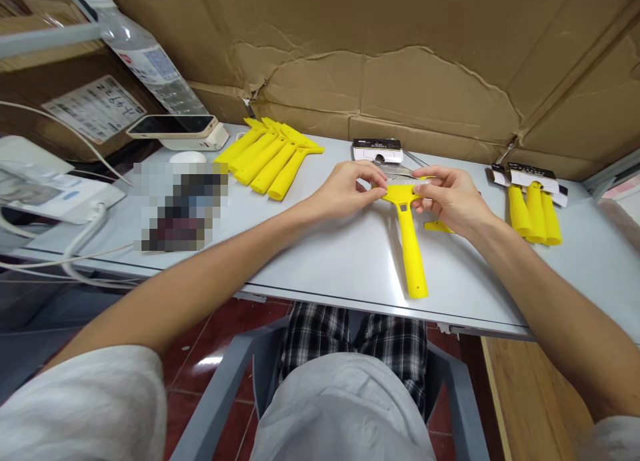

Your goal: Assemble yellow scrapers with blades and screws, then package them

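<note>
A yellow scraper (413, 247) lies over the white table, its handle pointing towards me and its wide head away. My left hand (350, 191) is closed, thumb and fingers pinching the left end of the head. At the right end, my right hand (453, 197) pinches the head the same way. A thin metal strip (397, 179) shows along the head's far edge between my fingertips; how it sits there is partly hidden. Beneath my right hand lies a small yellow piece (437, 227). Just beyond the hands is a black-and-white package (377, 150).
Several yellow scraper handles (273, 157) lie in a row at the back left. On the right are yellow scrapers (535, 211) with black-and-white packaging. A phone (173, 125), plastic bottle (150, 57) and white cables (85, 237) occupy the left. Cardboard (375, 81) walls the back.
</note>
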The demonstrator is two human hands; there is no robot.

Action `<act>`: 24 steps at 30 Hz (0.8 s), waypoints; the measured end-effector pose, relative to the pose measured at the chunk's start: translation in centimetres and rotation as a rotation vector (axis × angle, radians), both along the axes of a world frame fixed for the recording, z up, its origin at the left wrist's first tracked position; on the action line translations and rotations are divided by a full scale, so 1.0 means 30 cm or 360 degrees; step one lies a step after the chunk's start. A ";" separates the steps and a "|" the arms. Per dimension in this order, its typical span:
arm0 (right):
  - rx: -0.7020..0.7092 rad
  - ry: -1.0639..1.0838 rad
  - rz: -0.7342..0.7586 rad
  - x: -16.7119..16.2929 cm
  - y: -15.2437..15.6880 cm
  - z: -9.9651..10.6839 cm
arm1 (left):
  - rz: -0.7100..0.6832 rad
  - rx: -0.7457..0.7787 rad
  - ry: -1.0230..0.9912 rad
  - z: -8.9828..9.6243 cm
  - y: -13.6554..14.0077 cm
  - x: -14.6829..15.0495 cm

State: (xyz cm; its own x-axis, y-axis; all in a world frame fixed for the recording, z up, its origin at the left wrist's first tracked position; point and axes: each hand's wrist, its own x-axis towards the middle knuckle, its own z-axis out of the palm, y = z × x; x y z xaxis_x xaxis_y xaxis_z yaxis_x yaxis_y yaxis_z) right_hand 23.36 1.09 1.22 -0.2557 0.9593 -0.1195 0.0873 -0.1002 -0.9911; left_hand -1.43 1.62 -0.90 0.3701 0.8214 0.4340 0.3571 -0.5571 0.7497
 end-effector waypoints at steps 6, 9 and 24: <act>-0.0010 -0.0003 -0.0017 -0.004 -0.002 0.003 | -0.0004 0.0052 0.0036 0.003 -0.002 -0.002; -0.0014 0.0010 -0.0037 -0.008 -0.005 0.008 | 0.0003 0.0056 0.0038 0.007 -0.005 -0.002; 0.0021 -0.0028 0.0038 0.000 0.000 -0.010 | -0.0029 0.0191 0.0177 0.017 -0.016 -0.005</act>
